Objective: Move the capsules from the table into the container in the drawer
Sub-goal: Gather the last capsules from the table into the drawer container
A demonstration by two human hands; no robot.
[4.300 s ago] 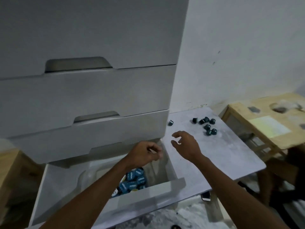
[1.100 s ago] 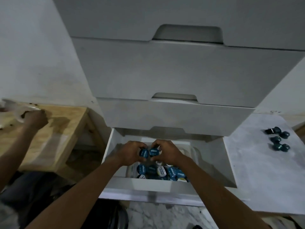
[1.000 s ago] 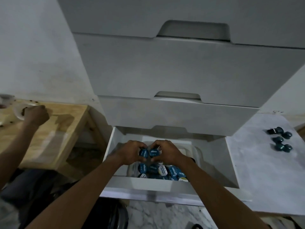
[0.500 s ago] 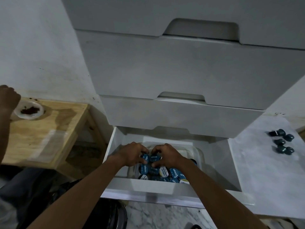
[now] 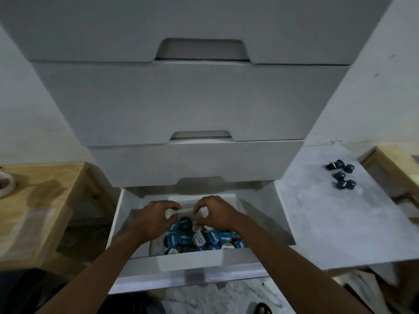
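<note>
- Blue tops with white writing cover the capsules (image 5: pixel 197 239) packed in the clear container (image 5: pixel 158 245). The container sits in the open bottom drawer (image 5: pixel 188 266).
- Both hands are down inside the drawer, over the back part of the container.
- The left hand (image 5: pixel 154 219) is curled, palm down. Its fingers touch a pale thing at the back rim of the container. It is too blurry to tell what that thing is, or if the hand grips it.
- The right hand (image 5: pixel 215 214) is curled too. Its fingertips are pinched close together right above a white-topped capsule (image 5: pixel 196 227) in the pile. I cannot tell if they hold it or just touch it.
- The capsules in the container lie just under and in front of both hands. Most have their flat tops facing up toward the camera. A few tip to the side.
- The drawer front hides the near row of capsules. The hands hide the back ones.
- Five dark capsules (image 5: pixel 341 175) are left on the grey table (image 5: pixel 328 223) to the right, well apart from both hands. They sit in a small bunch. One at the back lies on its side and points left. The rest are too small to tell which way they face.
- A wooden table (image 5: pixel 45 200) stands on the left. A round white thing on it is cut off at the edge.
</note>
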